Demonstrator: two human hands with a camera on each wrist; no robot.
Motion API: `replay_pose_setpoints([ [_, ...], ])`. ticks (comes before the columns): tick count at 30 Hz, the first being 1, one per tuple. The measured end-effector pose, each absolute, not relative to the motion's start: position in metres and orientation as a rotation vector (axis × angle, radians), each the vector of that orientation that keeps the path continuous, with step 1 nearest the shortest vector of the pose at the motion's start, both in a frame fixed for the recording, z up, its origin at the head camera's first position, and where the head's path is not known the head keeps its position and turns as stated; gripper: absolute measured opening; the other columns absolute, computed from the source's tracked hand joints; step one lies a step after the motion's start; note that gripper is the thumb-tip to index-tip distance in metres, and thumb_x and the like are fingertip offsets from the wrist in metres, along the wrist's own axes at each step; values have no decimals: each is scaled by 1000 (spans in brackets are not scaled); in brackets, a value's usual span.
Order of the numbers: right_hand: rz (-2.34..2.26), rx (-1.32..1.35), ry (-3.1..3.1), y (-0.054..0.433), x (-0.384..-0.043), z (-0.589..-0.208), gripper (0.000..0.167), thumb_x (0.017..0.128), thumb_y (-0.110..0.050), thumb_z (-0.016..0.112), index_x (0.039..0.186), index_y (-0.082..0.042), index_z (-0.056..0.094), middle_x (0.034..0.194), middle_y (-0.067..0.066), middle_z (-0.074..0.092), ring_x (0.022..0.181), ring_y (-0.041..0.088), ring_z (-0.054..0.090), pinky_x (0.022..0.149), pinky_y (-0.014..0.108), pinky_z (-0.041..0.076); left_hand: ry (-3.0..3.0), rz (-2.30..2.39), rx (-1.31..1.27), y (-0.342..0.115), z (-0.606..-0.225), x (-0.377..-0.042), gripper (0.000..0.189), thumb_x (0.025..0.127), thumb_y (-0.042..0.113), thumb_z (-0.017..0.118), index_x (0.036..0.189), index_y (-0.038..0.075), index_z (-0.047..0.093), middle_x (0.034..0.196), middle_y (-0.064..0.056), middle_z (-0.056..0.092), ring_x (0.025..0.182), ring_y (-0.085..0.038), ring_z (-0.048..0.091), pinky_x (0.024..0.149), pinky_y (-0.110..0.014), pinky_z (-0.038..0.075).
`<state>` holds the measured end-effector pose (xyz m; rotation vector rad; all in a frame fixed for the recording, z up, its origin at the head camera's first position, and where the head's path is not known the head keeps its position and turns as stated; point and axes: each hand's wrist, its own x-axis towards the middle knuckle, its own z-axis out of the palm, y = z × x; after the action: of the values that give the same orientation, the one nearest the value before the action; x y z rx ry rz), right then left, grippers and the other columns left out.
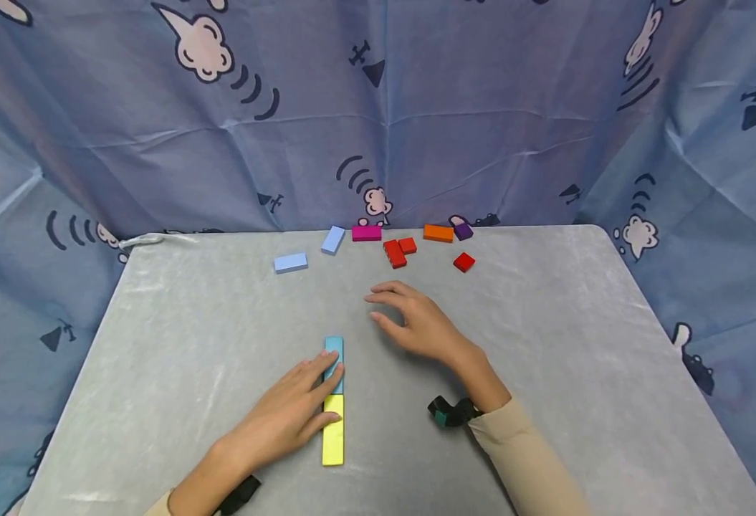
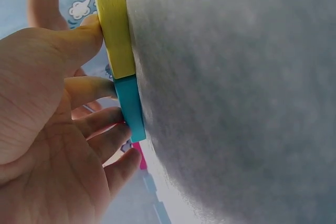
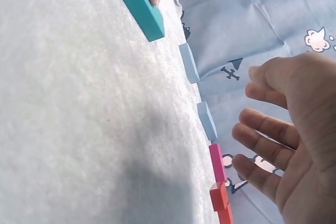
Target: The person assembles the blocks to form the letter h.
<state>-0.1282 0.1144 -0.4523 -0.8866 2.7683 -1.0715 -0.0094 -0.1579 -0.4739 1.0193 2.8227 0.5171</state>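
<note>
1. Yellow block [image 1: 333, 443] and turquoise block [image 1: 334, 344], aligned toward the table's [image 1: 577, 322] far edge, are touched by the unclenched left hand [image 1: 287, 408].
2. Nothing is grasped by the right hand [image 1: 421, 326], nearer the red blocks [image 1: 394, 254] beyond.

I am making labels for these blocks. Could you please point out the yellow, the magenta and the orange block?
Yellow block [image 1: 333, 443], head view, uncovered part of top face.
Magenta block [image 1: 367, 233], head view, middle of visible surface.
Orange block [image 1: 438, 233], head view, middle of visible surface.
</note>
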Motion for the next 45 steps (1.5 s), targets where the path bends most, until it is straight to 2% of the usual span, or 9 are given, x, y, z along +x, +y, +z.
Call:
replay_pose_setpoints([
  [11, -1031, -929, 2744, 92, -150, -458, 38, 103, -24, 68, 140, -11, 69, 149, 10, 63, 141, 29, 59, 121, 53, 49, 2858, 496, 1013, -163, -476, -3, 70, 101, 42, 70, 155, 2, 52, 166, -18, 45, 155, -32, 45, 123, -50, 46],
  [19, -1035, -920, 2765, 86, -183, -453, 41, 103, -22, 67, 142, -8, 67, 151, 12, 61, 143, 31, 57, 123, 53, 47, 2858, 501, 1022, -157, -476, -11, 70, 102, 43, 69, 156, 2, 51, 168, -17, 43, 157, -31, 43, 124, -50, 45],
  [33, -977, -887, 2832, 59, -223, -467, 45, 102, -22, 69, 144, -6, 64, 153, 15, 58, 145, 32, 54, 127, 49, 43, 2827, 489, 1012, -159, -476, -11, 71, 103, 44, 67, 158, 5, 48, 170, -15, 40, 158, -31, 40, 126, -50, 44],
  [45, -813, -768, 2914, 44, -245, -482, 51, 102, -32, 68, 148, -9, 62, 159, 12, 55, 150, 31, 50, 130, 49, 39, 2830, 507, 1018, -160, -476, -11, 69, 103, 43, 67, 157, 4, 49, 169, -15, 41, 158, -32, 41, 126, -51, 43],
])
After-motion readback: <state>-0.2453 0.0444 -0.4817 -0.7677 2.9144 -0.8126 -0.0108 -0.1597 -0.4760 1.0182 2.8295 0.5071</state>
